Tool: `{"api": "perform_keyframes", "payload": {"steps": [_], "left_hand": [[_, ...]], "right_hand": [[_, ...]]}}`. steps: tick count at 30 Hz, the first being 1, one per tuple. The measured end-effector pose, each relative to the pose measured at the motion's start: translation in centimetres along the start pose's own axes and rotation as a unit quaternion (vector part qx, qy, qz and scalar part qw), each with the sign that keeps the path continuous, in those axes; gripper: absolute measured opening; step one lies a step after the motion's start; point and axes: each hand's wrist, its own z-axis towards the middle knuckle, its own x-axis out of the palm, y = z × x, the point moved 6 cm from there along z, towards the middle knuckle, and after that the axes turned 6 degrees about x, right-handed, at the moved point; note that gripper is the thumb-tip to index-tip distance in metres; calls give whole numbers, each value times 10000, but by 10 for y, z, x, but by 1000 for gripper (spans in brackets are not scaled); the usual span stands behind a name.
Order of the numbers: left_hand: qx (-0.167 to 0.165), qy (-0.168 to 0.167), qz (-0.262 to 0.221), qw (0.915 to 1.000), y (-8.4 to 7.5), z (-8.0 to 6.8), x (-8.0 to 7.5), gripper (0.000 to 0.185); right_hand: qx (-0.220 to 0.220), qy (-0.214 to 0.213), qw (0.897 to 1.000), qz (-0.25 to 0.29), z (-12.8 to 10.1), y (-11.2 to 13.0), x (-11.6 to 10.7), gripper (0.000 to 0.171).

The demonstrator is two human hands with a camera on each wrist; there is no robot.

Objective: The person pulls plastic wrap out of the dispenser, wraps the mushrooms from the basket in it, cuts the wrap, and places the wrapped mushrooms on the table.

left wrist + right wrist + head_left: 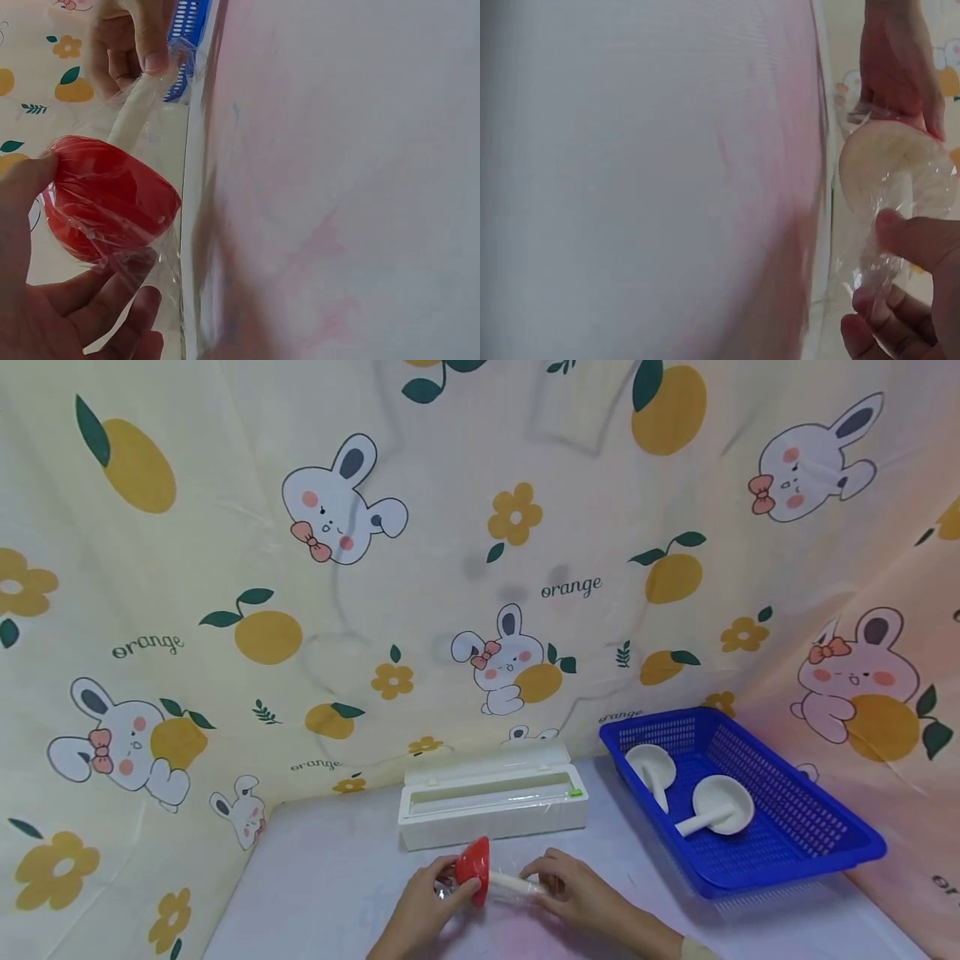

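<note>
From where I stand, I see one ladle [472,870], held in the air between the two hands of a person, just above the table. Its bowl is red on the outside and pale on the inside, and its white handle [512,882] points to the person's right. A clear plastic film [874,259] covers the bowl loosely, with many creases, and is gathered around the handle.

The left hand [426,895] has thumb and fingers clamped on the red bowl, through the film, with the thumb at its rim. The right hand [581,889] pinches the film and the end of the handle between thumb and fingers; some of its other fingers are bent below.

Just behind the hands there is a long white box [495,828] with its lid [487,764] raised. Inside it lies a pale roll [487,800], and near its right end one sees a small green piece [575,792].

On the person's right stands a blue basket [780,878], in which two white ladles [723,806] lie apart. The white table [315,893] has pinkish stains. Behind it hangs a cream cloth [225,527] printed with rabbits, oranges and flowers.
</note>
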Motion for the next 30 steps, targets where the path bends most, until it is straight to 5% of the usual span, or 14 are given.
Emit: {"api": "perform_keyframes", "payload": {"steps": [7,15,21,30], "left_hand": [[-306,-298,193,9989,1,6,-1,59],[-211,-901,878,9918,-4,10,-7,48],[-346,-1260,1170,9845,-9,14,-9,54],[-554,-1721,1483,9723,-11,23,-14,57]], "right_hand": [[-563,-314,9974,-315,5,9,-2,23],[488,-10,9981,-386,14,1,0,40],[237,-649,9949,-734,22,3,-4,42],[202,-1104,9926,-454,30,4,-14,22]]}}
